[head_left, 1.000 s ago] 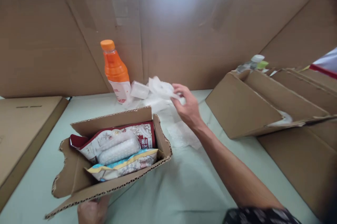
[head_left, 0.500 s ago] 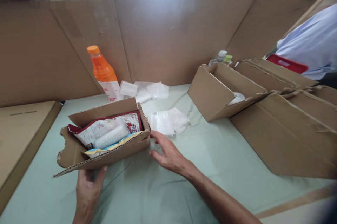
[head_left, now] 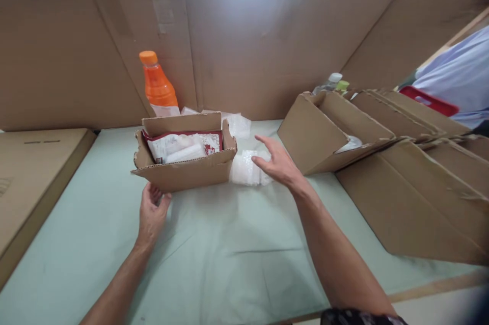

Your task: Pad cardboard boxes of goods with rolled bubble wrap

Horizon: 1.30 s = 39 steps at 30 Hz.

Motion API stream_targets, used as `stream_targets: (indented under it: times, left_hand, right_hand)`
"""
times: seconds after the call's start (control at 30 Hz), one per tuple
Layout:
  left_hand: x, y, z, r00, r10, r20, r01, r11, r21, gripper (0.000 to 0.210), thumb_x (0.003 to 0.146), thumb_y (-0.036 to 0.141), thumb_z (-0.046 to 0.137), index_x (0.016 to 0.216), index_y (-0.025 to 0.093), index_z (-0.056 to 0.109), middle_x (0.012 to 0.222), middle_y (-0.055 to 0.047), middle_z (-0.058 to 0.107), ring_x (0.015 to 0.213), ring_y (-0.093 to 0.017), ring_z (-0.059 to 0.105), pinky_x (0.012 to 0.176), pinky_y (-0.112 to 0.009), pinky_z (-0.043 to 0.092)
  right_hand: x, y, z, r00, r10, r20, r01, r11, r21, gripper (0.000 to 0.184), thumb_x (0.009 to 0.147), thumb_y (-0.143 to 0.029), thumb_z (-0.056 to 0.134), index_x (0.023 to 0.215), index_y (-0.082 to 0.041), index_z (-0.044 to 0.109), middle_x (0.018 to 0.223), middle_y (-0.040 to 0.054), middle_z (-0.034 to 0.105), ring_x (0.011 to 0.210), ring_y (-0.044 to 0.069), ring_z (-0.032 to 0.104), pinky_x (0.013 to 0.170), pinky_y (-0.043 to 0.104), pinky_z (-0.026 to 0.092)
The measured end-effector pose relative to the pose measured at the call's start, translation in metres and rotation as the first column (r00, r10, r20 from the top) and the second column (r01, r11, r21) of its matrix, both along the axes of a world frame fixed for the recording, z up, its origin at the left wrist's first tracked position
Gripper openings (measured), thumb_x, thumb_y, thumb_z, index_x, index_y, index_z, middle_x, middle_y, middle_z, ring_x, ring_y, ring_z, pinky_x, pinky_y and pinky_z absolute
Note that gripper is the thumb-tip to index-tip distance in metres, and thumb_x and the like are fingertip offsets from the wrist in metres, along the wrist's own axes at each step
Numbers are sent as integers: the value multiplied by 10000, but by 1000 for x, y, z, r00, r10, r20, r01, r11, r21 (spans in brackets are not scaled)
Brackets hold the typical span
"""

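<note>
A small open cardboard box sits on the light green tabletop. It holds a white and dark red printed pouch and a bubble-wrapped item. At the box's lower front-left edge is my left hand, fingers slightly curled and thumb apart; whether it touches the cardboard is hard to tell. My right hand hovers open to the right of the box, thumb and fingers spread, with nothing in it. Just beyond its fingertips lie bubble-wrap pieces, partly hidden by the box.
An orange drink bottle stands behind the box. Several open cardboard boxes fill the right side, with a clear bottle behind them. A flat carton lies left. A cardboard wall closes the back. A person's sleeve shows at right.
The small box has moved back, away from me, and now rests level on the table. My right hand has left its right end and opened further; my left hand has followed the box forward.
</note>
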<state>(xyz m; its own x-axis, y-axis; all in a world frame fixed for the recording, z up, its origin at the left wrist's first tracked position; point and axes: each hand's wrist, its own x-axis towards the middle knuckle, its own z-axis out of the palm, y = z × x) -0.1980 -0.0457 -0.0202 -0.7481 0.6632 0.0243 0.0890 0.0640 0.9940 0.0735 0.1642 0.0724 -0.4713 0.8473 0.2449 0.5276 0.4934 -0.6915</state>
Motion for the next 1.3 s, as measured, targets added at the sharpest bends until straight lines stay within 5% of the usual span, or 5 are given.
stream_targets:
  times: [0.2,0.5,0.83,1.17,1.3]
  left_hand:
    - [41,-56,3,989,58,137,-47,996,-82,722,809,456,728,1435,261,424,1513,-148,463,1388,-308,477,1165,-512,370]
    - [100,-84,31,725,-364,585,518,848,-113,800,762,596,746,1377,162,475,1350,-214,601,1203,-344,619,918,-458,558]
    - [112,-63,31,640,-469,609,618,785,-46,913,718,517,814,1451,176,389,1046,-89,701,808,-192,649,736,-300,487]
    - [118,-88,27,653,-549,522,648,761,-11,1042,742,405,798,1547,164,182,1310,-167,582,1169,-278,600,1022,-388,428]
    - [123,-92,23,651,-556,517,653,757,-7,986,747,330,770,1545,179,211,1293,-137,575,1130,-246,607,978,-352,451]
  right_hand:
    - [8,7,-14,999,18,-45,-27,977,-213,262,732,-232,646,976,-167,715,954,66,742,912,239,672,870,370,518]
    - [65,-204,-58,714,-472,-518,2,741,-672,253,773,-424,777,822,-222,633,949,63,741,1012,256,679,935,393,498]
    - [56,-259,-51,867,230,-443,-478,634,-607,195,859,-374,681,974,-216,693,1122,85,735,1161,268,635,1060,449,433]
    - [48,-240,-61,996,86,-20,-88,985,-149,542,863,-184,609,1398,-241,546,1390,133,564,1021,220,652,864,373,580]
    - [34,-228,-71,998,68,20,-67,998,-21,287,849,-148,571,1066,-245,732,1342,113,611,1009,239,644,898,417,561]
